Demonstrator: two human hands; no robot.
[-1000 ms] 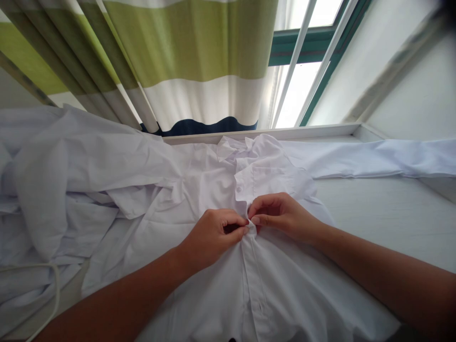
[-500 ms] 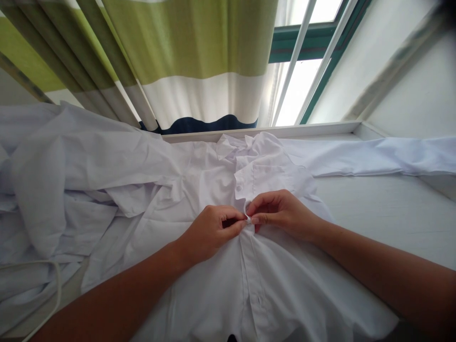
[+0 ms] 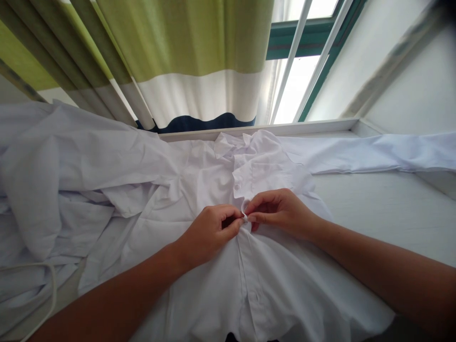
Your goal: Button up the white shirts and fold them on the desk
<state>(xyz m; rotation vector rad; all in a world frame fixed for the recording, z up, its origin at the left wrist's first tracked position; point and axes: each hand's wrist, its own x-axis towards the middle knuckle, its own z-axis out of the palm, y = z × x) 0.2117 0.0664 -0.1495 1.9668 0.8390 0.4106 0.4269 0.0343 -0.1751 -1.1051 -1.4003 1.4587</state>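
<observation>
A white long-sleeved shirt (image 3: 210, 175) lies front up across a white surface, its collar (image 3: 231, 142) away from me and one sleeve (image 3: 356, 154) stretched to the right. At the middle of its front edge, my left hand (image 3: 215, 232) pinches the cloth between thumb and fingers. Close against it, my right hand (image 3: 281, 211) pinches the same gathered bit of placket from the other side. The fingertips almost meet and hide any button or buttonhole between them. Above the hands a small button (image 3: 237, 187) shows on the placket.
More white cloth (image 3: 32, 190) lies bunched at the left, with a pale cable (image 3: 54, 285) near it. Behind the shirt runs a raised white ledge (image 3: 313, 127). Green, white and blue curtains (image 3: 192, 57) hang beyond it, beside a barred window (image 3: 297, 71).
The whole view has shifted slightly, so everything appears a little farther left. Both hands keep their pinch on the shirt front, with only slight finger movement.
</observation>
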